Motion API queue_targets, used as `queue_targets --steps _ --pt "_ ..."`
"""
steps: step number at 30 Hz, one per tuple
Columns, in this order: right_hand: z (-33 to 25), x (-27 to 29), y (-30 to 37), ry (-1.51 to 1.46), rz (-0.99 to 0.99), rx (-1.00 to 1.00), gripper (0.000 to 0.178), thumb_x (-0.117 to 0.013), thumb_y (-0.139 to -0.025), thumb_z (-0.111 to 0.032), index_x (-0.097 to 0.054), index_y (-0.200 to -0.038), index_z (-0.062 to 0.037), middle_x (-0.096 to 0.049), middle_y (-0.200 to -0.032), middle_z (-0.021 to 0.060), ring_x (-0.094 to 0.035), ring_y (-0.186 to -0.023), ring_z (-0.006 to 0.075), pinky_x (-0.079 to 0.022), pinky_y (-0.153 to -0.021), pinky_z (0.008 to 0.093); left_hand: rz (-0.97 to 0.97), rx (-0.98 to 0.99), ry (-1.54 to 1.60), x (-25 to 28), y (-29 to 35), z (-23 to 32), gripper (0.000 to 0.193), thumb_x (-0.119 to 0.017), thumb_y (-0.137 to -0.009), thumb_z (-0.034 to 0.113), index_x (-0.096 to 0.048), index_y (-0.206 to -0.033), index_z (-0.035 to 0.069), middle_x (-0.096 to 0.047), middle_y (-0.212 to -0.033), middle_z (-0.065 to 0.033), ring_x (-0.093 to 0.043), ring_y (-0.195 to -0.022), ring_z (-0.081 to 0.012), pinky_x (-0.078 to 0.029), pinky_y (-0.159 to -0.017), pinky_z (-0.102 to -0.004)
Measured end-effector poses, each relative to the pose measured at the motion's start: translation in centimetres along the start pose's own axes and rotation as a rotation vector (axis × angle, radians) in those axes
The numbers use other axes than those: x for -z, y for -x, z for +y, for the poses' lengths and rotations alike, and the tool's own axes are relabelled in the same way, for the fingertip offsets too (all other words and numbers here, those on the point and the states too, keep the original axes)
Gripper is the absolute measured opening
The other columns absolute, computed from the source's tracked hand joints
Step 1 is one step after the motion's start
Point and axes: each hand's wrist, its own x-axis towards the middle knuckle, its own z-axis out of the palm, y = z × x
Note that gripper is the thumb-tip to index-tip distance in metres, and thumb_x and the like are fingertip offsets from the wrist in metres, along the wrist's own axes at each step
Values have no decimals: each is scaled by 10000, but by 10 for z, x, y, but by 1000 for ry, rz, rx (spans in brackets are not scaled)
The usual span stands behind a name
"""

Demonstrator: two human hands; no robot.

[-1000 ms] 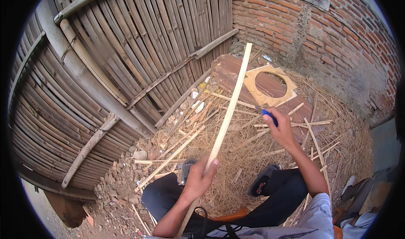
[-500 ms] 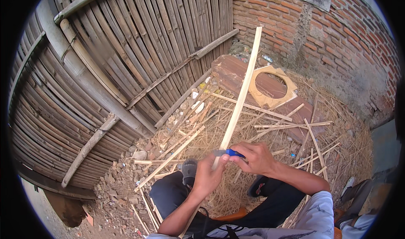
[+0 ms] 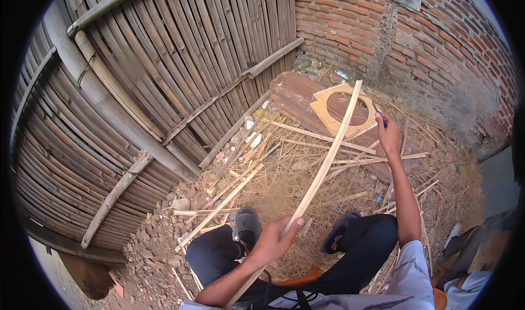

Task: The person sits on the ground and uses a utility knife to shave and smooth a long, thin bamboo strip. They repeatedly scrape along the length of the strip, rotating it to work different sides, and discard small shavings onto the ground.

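Note:
My left hand (image 3: pixel 273 241) is closed around the lower part of a long pale wooden strip (image 3: pixel 328 159). The strip slants up and away to the right, and its lower end runs back beneath my left forearm. Out to the far right, my right hand (image 3: pixel 389 139) is closed on a small knife (image 3: pixel 384 124) with a blue handle, held apart from the strip. Its blade is hard to make out here. Behind the strip's far end lies a yellowish board (image 3: pixel 326 108) with a large round hole, partly covered by the strip.
Pale strips (image 3: pixel 219 206) and dry shavings (image 3: pixel 279 184) litter the ground between my feet and a brown panel (image 3: pixel 295 94). A bamboo fence (image 3: pixel 180 64) stands left, a brick wall (image 3: pixel 339 25) behind. Another person's leg (image 3: pixel 465 250) shows at the lower right.
My right hand has moved the knife off the strip, away and to the right. My left hand still grips the strip, which now sits lower and leans further right.

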Motion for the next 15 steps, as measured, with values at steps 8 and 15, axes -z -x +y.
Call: queue_targets --steps 8,15 --pt "97 -34 81 213 -1146 97 462 -739 -955 -480 -785 -1150 -64 -782 -1014 205 -743 -940 360 -556 -867 461 51 109 433 42 0 11 426 -428 -1177 308 -595 -1420 0 -619 -856 -56 -516 -551 -91 -436 -504 -238" --pt "69 -42 95 296 -1411 106 466 -795 -900 -467 -782 -1166 -85 -785 -1061 181 -736 -1018 354 -548 -900 463 98 94 697 56 -3 23 518 -457 -1158 298 -499 -1559 -28 -562 -886 -11 -456 -573 -82 -385 -508 -223"
